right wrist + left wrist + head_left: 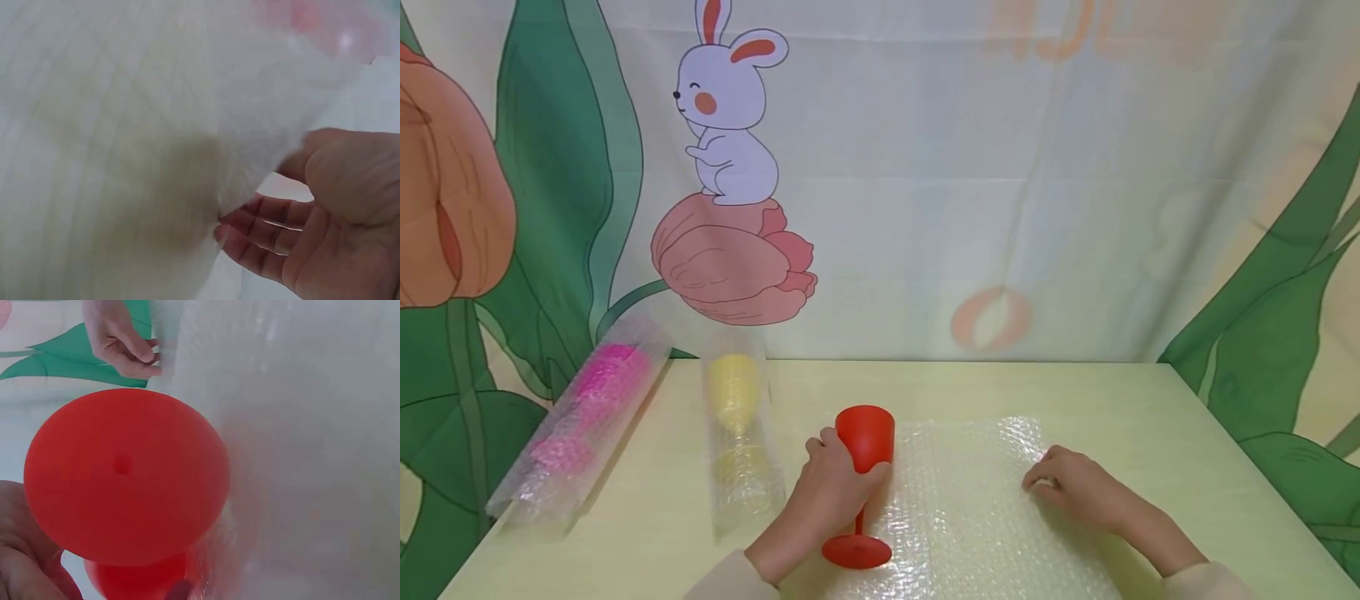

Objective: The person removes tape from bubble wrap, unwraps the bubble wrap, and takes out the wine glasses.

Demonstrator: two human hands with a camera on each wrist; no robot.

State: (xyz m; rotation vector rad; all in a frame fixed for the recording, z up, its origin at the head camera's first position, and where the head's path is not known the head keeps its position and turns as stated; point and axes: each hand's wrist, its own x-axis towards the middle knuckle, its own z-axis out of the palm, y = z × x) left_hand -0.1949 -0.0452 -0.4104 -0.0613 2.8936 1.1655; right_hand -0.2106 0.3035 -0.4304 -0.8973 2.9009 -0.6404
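Observation:
My left hand [831, 487] grips the bowl of a red plastic goblet [867, 433], which stands upright or nearly so over the left part of a clear bubble wrap sheet [970, 500]. Whether its foot touches the sheet cannot be told. In the left wrist view the round foot of the goblet [125, 475] fills the near part and hides most of the bowl. At the sheet's right edge, my right hand [1078, 487] pinches the bubble wrap between thumb and fingers. The right wrist view shows that edge of the bubble wrap [125, 125] raised at the fingertips.
To the left lies a yellow goblet [733, 392] rolled in bubble wrap. Farther left, a wrapped pink object [598, 392] lies slanted near the edge of the pale table [1210, 467]. Behind the table hangs a cloth backdrop [887, 208] printed with a rabbit and flowers.

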